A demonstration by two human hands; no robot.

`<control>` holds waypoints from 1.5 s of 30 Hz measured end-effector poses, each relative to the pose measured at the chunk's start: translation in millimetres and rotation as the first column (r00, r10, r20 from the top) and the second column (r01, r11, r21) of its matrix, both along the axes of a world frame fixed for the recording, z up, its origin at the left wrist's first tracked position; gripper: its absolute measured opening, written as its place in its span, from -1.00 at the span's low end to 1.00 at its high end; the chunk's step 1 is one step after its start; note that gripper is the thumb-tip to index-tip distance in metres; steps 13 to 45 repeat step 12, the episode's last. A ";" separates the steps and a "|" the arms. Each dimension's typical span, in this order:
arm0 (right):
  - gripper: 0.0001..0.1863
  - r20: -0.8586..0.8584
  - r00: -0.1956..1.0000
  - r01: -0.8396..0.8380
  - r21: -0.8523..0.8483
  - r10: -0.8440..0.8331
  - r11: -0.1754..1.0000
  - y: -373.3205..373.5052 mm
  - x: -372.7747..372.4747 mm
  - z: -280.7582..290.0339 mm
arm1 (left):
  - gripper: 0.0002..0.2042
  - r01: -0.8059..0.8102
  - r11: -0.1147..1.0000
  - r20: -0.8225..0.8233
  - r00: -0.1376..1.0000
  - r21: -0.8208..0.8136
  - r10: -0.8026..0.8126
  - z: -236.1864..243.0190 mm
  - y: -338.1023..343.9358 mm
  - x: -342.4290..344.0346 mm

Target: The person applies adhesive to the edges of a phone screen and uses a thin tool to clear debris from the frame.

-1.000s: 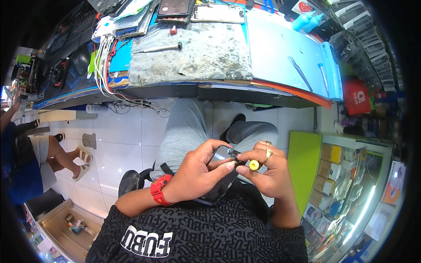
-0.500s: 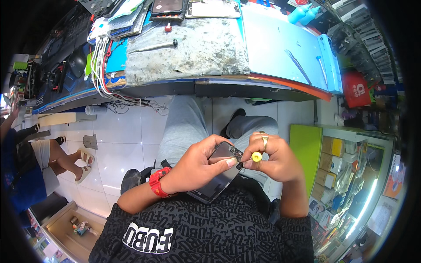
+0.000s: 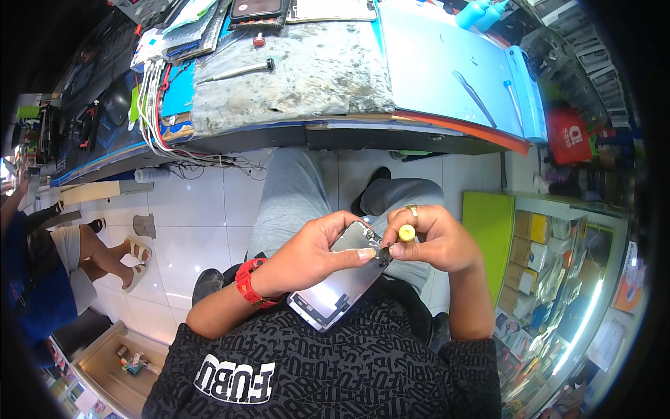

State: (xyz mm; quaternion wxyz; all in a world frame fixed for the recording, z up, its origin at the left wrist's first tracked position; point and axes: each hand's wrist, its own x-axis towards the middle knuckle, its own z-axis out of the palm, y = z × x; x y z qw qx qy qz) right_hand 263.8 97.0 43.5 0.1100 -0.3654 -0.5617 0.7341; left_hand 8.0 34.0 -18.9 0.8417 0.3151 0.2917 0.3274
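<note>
Above my lap, my left hand (image 3: 317,251) grips a phone display panel (image 3: 335,288) by its side, thumb across the upper end. The panel's grey inner face catches the light and dark strips run along its lower end. At its upper right corner, my right hand (image 3: 440,241) pinches a small dark part (image 3: 384,257) between thumb and forefinger. Whether that part is still joined to the panel I cannot tell. Tucked in the same hand is a tool with a round yellow end (image 3: 407,232); its shaft is hidden.
Ahead stands a workbench with a stained grey mat (image 3: 293,77), a screwdriver-like tool (image 3: 241,70) and a blue mat (image 3: 447,70) bearing tweezers (image 3: 474,98). White cables (image 3: 150,105) hang over its edge. A glass display case (image 3: 551,279) is at right; another person's legs (image 3: 105,255) show at left.
The panel has tilted, so its face turned from dark to bright and reflective. My right hand has shifted slightly up, and the small dark part beside its fingertips shows more.
</note>
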 end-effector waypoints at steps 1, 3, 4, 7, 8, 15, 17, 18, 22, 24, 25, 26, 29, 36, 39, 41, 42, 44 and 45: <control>-0.84 -0.007 1.000 -0.001 -0.023 0.001 1.000 0.5 1.0 -1.6 | -0.61 0.010 1.000 0.000 1.000 -0.016 -0.010 0.4 0.4 -0.6; -0.83 -0.016 1.000 -0.021 -0.038 0.021 0.999 3.0 2.2 -4.1 | -0.61 0.027 0.999 0.000 1.000 -0.045 -0.027 1.1 1.8 -1.8; -0.83 -0.017 0.999 -0.040 -0.031 0.039 0.999 4.3 2.8 -5.1 | -0.61 0.022 0.999 0.008 1.000 -0.046 -0.022 0.7 1.9 -1.7; -0.83 -0.018 0.998 -0.063 -0.027 0.063 0.998 5.9 3.6 -3.2 | -0.61 0.021 0.999 0.029 0.999 -0.048 -0.020 1.3 0.7 -0.7; -0.83 -0.021 0.997 -0.070 -0.028 0.069 0.997 6.8 3.2 -3.4 | -0.61 0.023 0.999 0.025 0.999 -0.048 -0.022 1.3 0.4 -1.2; -0.82 -0.005 0.989 -0.148 0.069 0.148 0.987 8.8 2.8 -4.6 | -0.58 0.051 0.998 -0.010 0.999 -0.036 -0.052 4.0 1.3 -2.1; -0.82 -0.005 0.989 -0.148 0.069 0.148 0.987 8.8 2.8 -4.6 | -0.58 0.051 0.998 -0.010 0.999 -0.036 -0.052 4.0 1.3 -2.1; -0.82 -0.005 0.989 -0.148 0.069 0.148 0.987 8.8 2.8 -4.6 | -0.58 0.051 0.998 -0.010 0.999 -0.036 -0.052 4.0 1.3 -2.1; -0.82 -0.005 0.989 -0.148 0.069 0.148 0.987 8.8 2.8 -4.6 | -0.58 0.051 0.998 -0.010 0.999 -0.036 -0.052 4.0 1.3 -2.1; -0.82 -0.005 0.989 -0.148 0.069 0.148 0.987 8.8 2.8 -4.6 | -0.58 0.051 0.998 -0.010 0.999 -0.036 -0.052 4.0 1.3 -2.1; -0.82 -0.005 0.989 -0.148 0.069 0.148 0.987 8.8 2.8 -4.6 | -0.58 0.051 0.998 -0.010 0.999 -0.036 -0.052 4.0 1.3 -2.1; -0.82 -0.005 0.989 -0.148 0.069 0.148 0.987 8.8 2.8 -4.6 | -0.58 0.051 0.998 -0.010 0.999 -0.036 -0.052 4.0 1.3 -2.1; -0.82 -0.005 0.989 -0.148 0.069 0.148 0.987 8.8 2.8 -4.6 | -0.58 0.051 0.998 -0.010 0.999 -0.036 -0.052 4.0 1.3 -2.1; -0.82 -0.005 0.989 -0.148 0.069 0.148 0.987 8.8 2.8 -4.6 | -0.58 0.051 0.998 -0.010 0.999 -0.036 -0.052 4.0 1.3 -2.1; -0.82 -0.005 0.989 -0.148 0.069 0.148 0.987 8.8 2.8 -4.6 | -0.58 0.051 0.998 -0.010 0.999 -0.036 -0.052 4.0 1.3 -2.1; -0.82 -0.005 0.989 -0.148 0.069 0.148 0.987 8.8 2.8 -4.6 | -0.58 0.051 0.998 -0.010 0.999 -0.036 -0.052 4.0 1.3 -2.1; -0.82 -0.005 0.989 -0.148 0.069 0.148 0.987 8.8 2.8 -4.6 | -0.58 0.051 0.998 -0.010 0.999 -0.036 -0.052 4.0 1.3 -2.1; -0.82 -0.005 0.989 -0.148 0.069 0.148 0.987 8.8 2.8 -4.6 | -0.58 0.051 0.998 -0.010 0.999 -0.036 -0.052 4.0 1.3 -2.1; -0.82 -0.005 0.989 -0.148 0.069 0.148 0.987 8.8 2.8 -4.6 | -0.58 0.051 0.998 -0.010 0.999 -0.036 -0.052 4.0 1.3 -2.1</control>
